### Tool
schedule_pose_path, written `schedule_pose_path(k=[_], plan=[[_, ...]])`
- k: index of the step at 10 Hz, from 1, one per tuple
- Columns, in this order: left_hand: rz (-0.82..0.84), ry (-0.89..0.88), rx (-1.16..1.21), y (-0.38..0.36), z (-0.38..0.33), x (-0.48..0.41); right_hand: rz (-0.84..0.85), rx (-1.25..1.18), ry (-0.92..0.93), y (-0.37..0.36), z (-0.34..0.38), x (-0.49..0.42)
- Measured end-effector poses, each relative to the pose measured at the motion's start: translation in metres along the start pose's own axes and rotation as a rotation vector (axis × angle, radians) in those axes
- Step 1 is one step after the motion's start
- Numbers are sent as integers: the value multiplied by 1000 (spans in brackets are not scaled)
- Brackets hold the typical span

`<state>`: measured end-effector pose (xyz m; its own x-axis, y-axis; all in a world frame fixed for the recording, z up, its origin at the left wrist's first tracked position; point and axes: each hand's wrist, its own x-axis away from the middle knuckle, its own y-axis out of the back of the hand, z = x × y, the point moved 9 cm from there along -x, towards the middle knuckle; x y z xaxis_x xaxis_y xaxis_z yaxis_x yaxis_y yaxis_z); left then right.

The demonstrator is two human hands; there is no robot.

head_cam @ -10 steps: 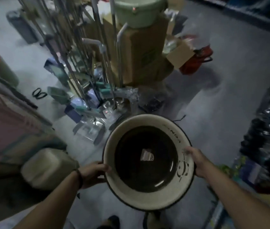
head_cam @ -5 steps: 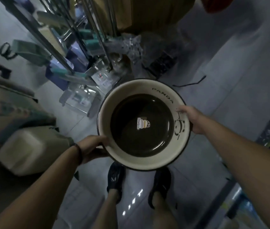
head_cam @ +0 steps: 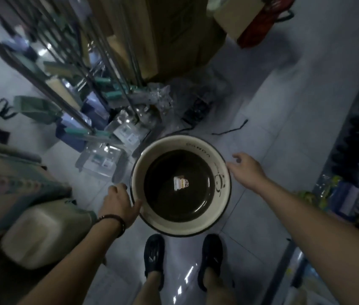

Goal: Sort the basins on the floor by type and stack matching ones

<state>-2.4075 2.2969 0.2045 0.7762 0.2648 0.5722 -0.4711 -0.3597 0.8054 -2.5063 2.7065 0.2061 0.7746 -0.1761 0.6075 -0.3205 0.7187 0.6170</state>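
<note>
Basin (head_cam: 174,225) upright, mouth facing upward.

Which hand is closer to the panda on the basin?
Right. The right hand is just outside the rim beside the panda; the left hand is at the opposite rim of the basin.

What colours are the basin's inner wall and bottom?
The basin has a cream wall, dark brown bottom; head view.

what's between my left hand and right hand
The cream panda basin lies between the left hand and the right hand, filling nearly the whole gap; this shows in the head view.
</note>
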Motion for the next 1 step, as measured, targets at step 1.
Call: schedule_pose_path(k=[1], plan=[[7,-189,26,43,-46,20,-96,-65,50,43,15,44]])
